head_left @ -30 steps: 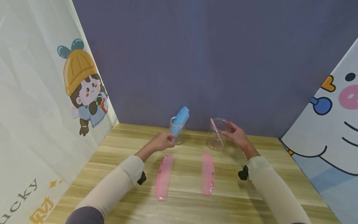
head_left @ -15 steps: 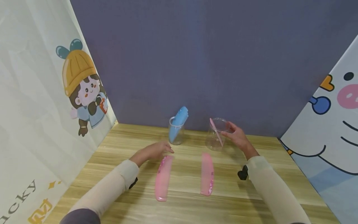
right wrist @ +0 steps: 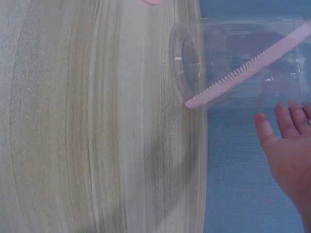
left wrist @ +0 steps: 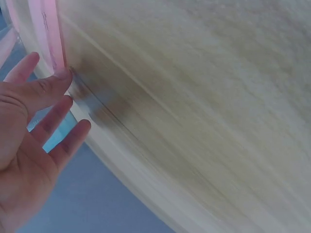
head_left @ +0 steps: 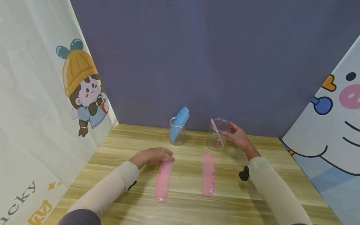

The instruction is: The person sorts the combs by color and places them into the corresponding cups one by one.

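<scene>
My left hand (head_left: 156, 155) is at the far end of the left pink comb (head_left: 163, 184), which lies flat on the wood-grain table (head_left: 185, 209). In the left wrist view the thumb (left wrist: 53, 87) touches the comb's end and the other fingers are spread. At the back right, my right hand (head_left: 239, 136) holds a clear plastic cup (head_left: 216, 143) near its rim, thumb in front. A pink comb (right wrist: 243, 70) leans inside that cup, teeth showing in the right wrist view. A second flat pink comb (head_left: 208, 178) lies between the arms.
Another clear cup (head_left: 180, 140) with a blue comb (head_left: 181, 117) slanting out of it stands at the back, left of the held cup. A dark blue panel (head_left: 197, 62) rises behind the table. Printed white panels (head_left: 31, 109) stand at both sides.
My left hand has let go at the blue comb's cup and come down toward me to the left pink comb's far end. The right hand has stayed at its cup.
</scene>
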### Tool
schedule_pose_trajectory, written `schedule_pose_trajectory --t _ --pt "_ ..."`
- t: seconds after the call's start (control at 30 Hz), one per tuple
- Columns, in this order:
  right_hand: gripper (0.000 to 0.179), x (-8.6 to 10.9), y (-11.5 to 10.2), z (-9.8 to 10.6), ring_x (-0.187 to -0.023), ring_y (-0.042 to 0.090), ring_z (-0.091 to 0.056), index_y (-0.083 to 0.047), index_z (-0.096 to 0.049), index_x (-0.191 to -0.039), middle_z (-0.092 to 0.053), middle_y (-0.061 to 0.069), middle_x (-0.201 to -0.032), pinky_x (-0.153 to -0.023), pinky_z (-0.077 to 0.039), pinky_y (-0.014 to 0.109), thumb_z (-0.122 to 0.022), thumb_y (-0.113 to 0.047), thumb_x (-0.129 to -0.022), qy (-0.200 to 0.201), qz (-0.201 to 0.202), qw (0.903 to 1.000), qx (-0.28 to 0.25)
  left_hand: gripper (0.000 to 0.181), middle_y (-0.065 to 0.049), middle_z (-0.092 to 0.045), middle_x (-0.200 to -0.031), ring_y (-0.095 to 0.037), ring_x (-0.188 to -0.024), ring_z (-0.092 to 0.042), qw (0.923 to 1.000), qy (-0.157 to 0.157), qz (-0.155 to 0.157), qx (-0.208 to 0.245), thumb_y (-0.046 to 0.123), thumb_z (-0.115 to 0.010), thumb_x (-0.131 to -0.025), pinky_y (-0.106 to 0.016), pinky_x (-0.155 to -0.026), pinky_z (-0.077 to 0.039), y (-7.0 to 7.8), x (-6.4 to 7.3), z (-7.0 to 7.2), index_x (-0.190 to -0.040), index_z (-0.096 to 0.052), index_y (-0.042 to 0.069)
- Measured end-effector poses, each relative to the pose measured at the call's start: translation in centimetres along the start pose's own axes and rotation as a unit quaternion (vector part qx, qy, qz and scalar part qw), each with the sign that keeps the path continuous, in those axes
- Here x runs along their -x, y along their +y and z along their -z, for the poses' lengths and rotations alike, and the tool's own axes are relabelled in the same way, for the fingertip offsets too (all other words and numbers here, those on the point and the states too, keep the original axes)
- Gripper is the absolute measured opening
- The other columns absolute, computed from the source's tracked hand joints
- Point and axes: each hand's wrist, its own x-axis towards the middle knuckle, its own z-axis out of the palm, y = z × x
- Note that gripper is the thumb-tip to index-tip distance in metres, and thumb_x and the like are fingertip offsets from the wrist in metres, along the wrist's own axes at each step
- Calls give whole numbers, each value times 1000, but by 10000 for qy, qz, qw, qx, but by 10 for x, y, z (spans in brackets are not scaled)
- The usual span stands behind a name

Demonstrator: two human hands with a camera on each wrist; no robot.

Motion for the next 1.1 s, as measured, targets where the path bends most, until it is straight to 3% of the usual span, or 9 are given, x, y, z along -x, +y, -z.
schedule_pose_trajectory --t 0.23,0.47,0.9,1.1 --pt "91 2 0 0 -152 42 -29 -11 -17 -164 -27 20 -166 -119 -32 61 -71 -39 -96 23 -1 10000 -8 58 -4 -61 -145 -29 -133 -57 9987 -280 -85 -405 -5 -65 -92 -42 -110 -50 6 -6 -1 -135 -67 33" --pt "91 4 -3 -1 -152 43 -29 -11 -17 -164 -27 22 -166 -119 -32 62 -70 -40 -96 28 -6 10000 66 55 -5 -65 -139 -27 -129 -60 9998 -107 -67 -146 -3 -75 -83 -39 -110 -49 2 -3 -1 -129 -71 26" --pt "92 3 0 -2 -153 43 -25 -14 -15 -165 -27 20 -167 -120 -30 63 -71 -38 -96 38 -74 9999 57 50 -4 -72 -127 -24 -120 -66 9943 343 -942 -368 1 -78 -74 -39 -107 -52 -7 -4 -8 -122 -72 16" --pt "101 1 -4 -3 -155 45 -19 -14 -7 -165 -19 20 -169 -122 -24 65 -72 -43 -94 46 -87 9998 196 53 -5 -71 -128 -24 -122 -65 9965 314 -770 -38 -2 -78 -76 -41 -109 -50 -8 0 -6 -125 -72 16"
